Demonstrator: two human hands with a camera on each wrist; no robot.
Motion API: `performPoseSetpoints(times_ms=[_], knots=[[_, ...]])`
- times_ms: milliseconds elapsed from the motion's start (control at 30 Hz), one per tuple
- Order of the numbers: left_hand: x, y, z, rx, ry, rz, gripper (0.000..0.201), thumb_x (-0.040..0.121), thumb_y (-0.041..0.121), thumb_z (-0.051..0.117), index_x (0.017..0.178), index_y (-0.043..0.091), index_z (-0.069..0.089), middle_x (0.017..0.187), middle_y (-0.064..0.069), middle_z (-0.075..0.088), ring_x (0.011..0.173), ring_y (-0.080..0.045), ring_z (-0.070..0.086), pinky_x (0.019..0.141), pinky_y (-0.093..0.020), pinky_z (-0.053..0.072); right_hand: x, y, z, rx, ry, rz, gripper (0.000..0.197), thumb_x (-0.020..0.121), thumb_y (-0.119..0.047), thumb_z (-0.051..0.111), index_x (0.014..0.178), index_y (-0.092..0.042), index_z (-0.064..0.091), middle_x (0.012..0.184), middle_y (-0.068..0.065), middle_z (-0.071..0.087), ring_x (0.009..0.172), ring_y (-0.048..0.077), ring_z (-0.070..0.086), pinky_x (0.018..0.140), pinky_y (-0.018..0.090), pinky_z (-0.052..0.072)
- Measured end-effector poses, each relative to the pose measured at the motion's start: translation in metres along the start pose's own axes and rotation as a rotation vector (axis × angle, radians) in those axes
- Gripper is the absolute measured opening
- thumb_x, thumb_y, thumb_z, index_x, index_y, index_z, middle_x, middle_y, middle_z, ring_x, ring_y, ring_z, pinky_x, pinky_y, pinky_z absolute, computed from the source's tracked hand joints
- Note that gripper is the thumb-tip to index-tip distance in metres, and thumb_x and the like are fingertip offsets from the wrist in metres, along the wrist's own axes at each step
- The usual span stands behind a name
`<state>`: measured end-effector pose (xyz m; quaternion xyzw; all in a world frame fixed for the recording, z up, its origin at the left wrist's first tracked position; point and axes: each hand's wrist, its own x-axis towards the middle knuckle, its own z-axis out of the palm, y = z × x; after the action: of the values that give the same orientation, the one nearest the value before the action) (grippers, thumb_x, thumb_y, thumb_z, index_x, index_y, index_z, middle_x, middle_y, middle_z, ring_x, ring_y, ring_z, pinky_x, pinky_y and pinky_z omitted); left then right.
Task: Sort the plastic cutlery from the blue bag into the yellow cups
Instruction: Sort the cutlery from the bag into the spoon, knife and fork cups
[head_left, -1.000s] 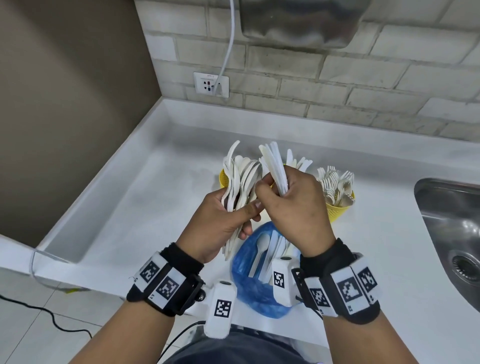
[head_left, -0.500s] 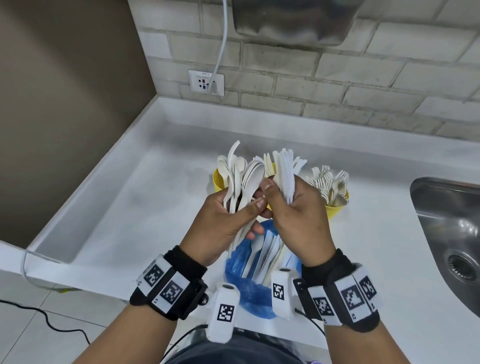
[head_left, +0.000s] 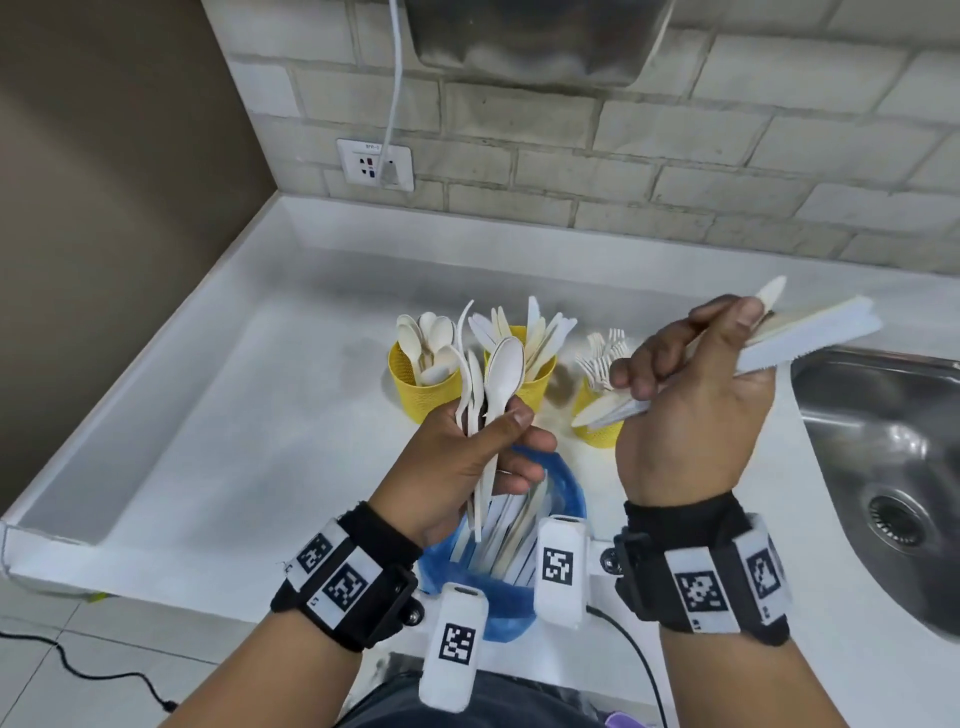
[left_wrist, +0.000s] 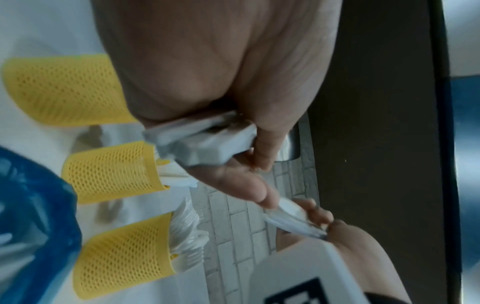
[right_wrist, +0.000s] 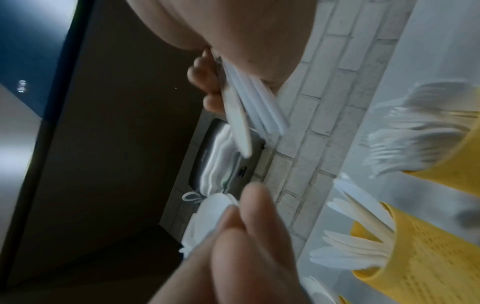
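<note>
Three yellow mesh cups stand in a row on the white counter: the left cup (head_left: 423, 387) holds spoons, the middle cup (head_left: 535, 376) knives, the right cup (head_left: 597, 434) forks. In front of them lies the open blue bag (head_left: 566, 499) with more white cutlery inside. My left hand (head_left: 498, 441) grips a bunch of white spoons (head_left: 503, 371) upright above the bag. My right hand (head_left: 691, 364) grips a bundle of white knives (head_left: 815, 332) tilted sideways, blades pointing right toward the sink. The knives (right_wrist: 249, 102) show in the right wrist view, the cups (left_wrist: 111, 172) in the left wrist view.
A steel sink (head_left: 883, 467) is sunk into the counter at the right. A brick wall with a socket (head_left: 374, 165) and a white cable runs behind. A raised counter lip (head_left: 130, 415) borders the left side. A metal fixture (head_left: 519, 41) hangs above.
My hands have drawn apart: the right hand carried its knives off to the right and tipped them sideways. The left hand lowered slightly with the spoons. All three cups now show.
</note>
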<state>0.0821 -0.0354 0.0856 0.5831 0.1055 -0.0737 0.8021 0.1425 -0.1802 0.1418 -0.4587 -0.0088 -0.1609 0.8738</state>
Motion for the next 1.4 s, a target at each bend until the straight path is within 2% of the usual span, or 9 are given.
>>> performPoseSetpoints(times_ms=[233,433,567,700,833,900,1033,1200,1400], knots=[[0.008,0.000,0.014,0.008,-0.068,0.032,0.017,0.096,0.023,0.064,0.102,0.007,0.062,0.100,-0.019,0.076,0.090,-0.031,0.075,0.079,-0.034,0.063,-0.009,-0.019,0.010,-0.182,-0.230,-0.109,0.049,0.095,-0.049,0.066,0.056,-0.028,0.047,0.048,-0.010,0.039,0.041,0.016,0.033,0.049,0.027,0.032],[0.009,0.003,0.019,0.231,0.024,0.165,0.014,0.101,0.019,0.063,0.114,0.014,0.065,0.087,-0.008,0.076,0.063,-0.022,0.066,0.065,-0.036,0.057,-0.002,-0.007,0.003,-0.146,-0.291,0.043,0.041,0.089,-0.030,0.069,0.055,-0.028,0.044,0.047,-0.012,0.032,0.039,0.012,0.026,0.048,0.023,0.026],[0.011,0.001,0.018,0.353,0.082,0.253,0.014,0.101,0.021,0.065,0.114,0.017,0.068,0.084,-0.004,0.076,0.065,-0.023,0.067,0.065,-0.031,0.058,0.004,-0.003,0.001,-0.002,-0.280,0.127,0.039,0.091,-0.023,0.066,0.060,-0.019,0.043,0.047,-0.006,0.026,0.037,0.012,0.021,0.046,0.020,0.025],[0.016,0.002,0.021,0.141,0.036,0.152,0.015,0.099,0.016,0.064,0.108,0.005,0.067,0.096,-0.015,0.076,0.088,-0.031,0.077,0.083,-0.041,0.064,0.008,-0.005,0.003,0.012,-0.338,0.101,0.043,0.089,-0.023,0.064,0.057,-0.015,0.037,0.042,-0.006,0.030,0.033,0.014,0.024,0.045,0.022,0.028],[0.021,0.004,0.022,-0.224,-0.041,-0.080,0.042,0.097,0.017,0.063,0.128,-0.011,0.057,0.122,-0.029,0.068,0.109,-0.040,0.071,0.104,-0.052,0.053,0.006,0.003,0.000,-0.132,-0.386,0.039,0.043,0.087,-0.024,0.066,0.054,-0.019,0.040,0.043,-0.004,0.036,0.037,0.019,0.033,0.049,0.035,0.034],[0.023,0.002,0.022,-0.278,-0.054,-0.110,0.034,0.100,0.013,0.059,0.126,-0.010,0.060,0.120,-0.028,0.069,0.111,-0.040,0.070,0.104,-0.051,0.053,0.002,0.010,-0.004,-0.253,-0.413,0.015,0.041,0.090,-0.025,0.066,0.054,-0.026,0.046,0.045,-0.003,0.043,0.039,0.021,0.042,0.050,0.038,0.040],[0.027,-0.002,0.024,-0.330,-0.023,-0.108,0.026,0.100,0.009,0.057,0.120,-0.004,0.066,0.114,-0.026,0.071,0.107,-0.037,0.071,0.085,-0.037,0.060,-0.001,0.023,-0.013,-0.435,-0.424,-0.022,0.035,0.101,-0.024,0.056,0.070,-0.007,0.052,0.056,-0.002,0.056,0.052,0.017,0.060,0.054,0.026,0.051],[0.034,-0.004,0.022,-0.261,0.089,-0.044,0.033,0.102,0.011,0.058,0.133,-0.002,0.060,0.125,-0.028,0.068,0.117,-0.045,0.066,0.100,-0.050,0.055,0.023,0.029,-0.026,-0.738,-0.544,-0.239,0.036,0.106,-0.034,0.051,0.074,-0.017,0.054,0.069,-0.003,0.058,0.068,0.014,0.062,0.065,0.035,0.050],[0.045,0.004,0.017,-0.285,0.220,-0.020,0.038,0.098,0.009,0.064,0.132,-0.006,0.060,0.120,-0.027,0.071,0.108,-0.038,0.072,0.098,-0.047,0.057,0.039,0.038,-0.035,-0.848,-0.612,-0.191,0.049,0.106,-0.050,0.044,0.076,-0.015,0.060,0.061,-0.001,0.059,0.061,0.016,0.064,0.064,0.041,0.051]])
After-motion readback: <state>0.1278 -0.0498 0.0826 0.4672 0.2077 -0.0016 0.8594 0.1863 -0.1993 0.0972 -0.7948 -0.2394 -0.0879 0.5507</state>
